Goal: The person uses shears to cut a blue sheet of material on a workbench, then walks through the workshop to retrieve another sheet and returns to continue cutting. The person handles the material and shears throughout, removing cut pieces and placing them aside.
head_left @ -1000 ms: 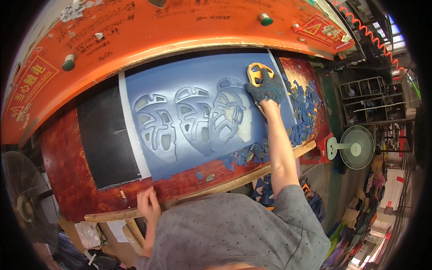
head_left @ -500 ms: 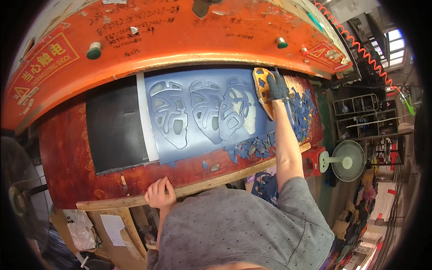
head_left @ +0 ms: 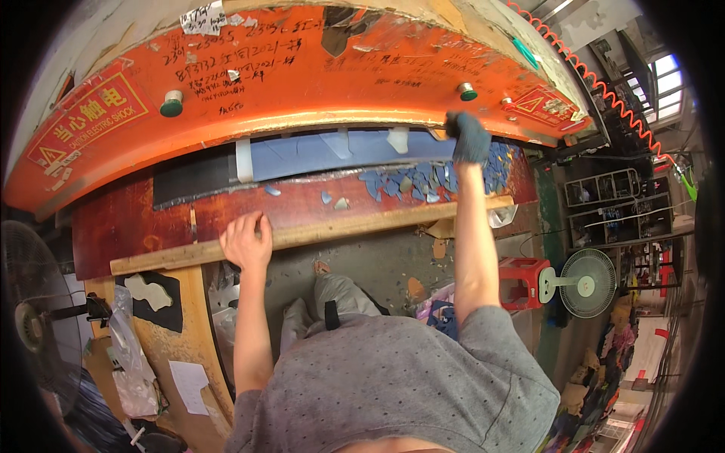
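The dark-gloved right hand [head_left: 469,140] is curled in front of the orange-painted machine front [head_left: 317,90]; whether it grasps anything, I cannot tell. The bare left hand [head_left: 247,240] is released, loosely bent on the pale wooden rail [head_left: 325,229] edging the dark-red tabletop [head_left: 143,234]. The smooth blue sheet [head_left: 302,157] lies over the tabletop, partly hidden behind the machine front. Good handling probably means keeping all 10 fingers clear of that lower edge and the sheet flat, free of angular blue scraps [head_left: 423,181].
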Available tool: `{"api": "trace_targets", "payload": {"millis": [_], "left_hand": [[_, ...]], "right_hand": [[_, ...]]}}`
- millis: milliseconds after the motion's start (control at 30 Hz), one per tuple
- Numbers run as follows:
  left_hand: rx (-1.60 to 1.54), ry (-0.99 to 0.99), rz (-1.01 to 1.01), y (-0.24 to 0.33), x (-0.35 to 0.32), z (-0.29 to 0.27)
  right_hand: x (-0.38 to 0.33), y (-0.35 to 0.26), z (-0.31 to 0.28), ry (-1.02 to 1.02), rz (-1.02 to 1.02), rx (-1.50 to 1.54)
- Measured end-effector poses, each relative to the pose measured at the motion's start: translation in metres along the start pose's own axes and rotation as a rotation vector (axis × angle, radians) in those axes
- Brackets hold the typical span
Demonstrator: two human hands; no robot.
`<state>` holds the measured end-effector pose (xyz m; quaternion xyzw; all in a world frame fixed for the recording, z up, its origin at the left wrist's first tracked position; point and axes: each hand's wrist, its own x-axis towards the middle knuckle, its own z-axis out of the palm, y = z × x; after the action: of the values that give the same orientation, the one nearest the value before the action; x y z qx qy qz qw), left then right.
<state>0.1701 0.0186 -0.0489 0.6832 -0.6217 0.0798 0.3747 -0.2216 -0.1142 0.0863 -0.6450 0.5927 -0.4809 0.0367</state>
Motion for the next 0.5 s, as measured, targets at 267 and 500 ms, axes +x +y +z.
{"api": "trace_targets", "payload": {"millis": [267,500], "left_hand": [[0.034,-0.016,0.033,-0.003,0.016,0.018],[0.016,-0.036,0.089,-0.009,0.015,0.02]], "right_hand": [[-0.245,0.048,0.004,-0.378,0.692,0.009],[-0.311,0.053,-0.017,-0.275,0.808,0.109]]}}
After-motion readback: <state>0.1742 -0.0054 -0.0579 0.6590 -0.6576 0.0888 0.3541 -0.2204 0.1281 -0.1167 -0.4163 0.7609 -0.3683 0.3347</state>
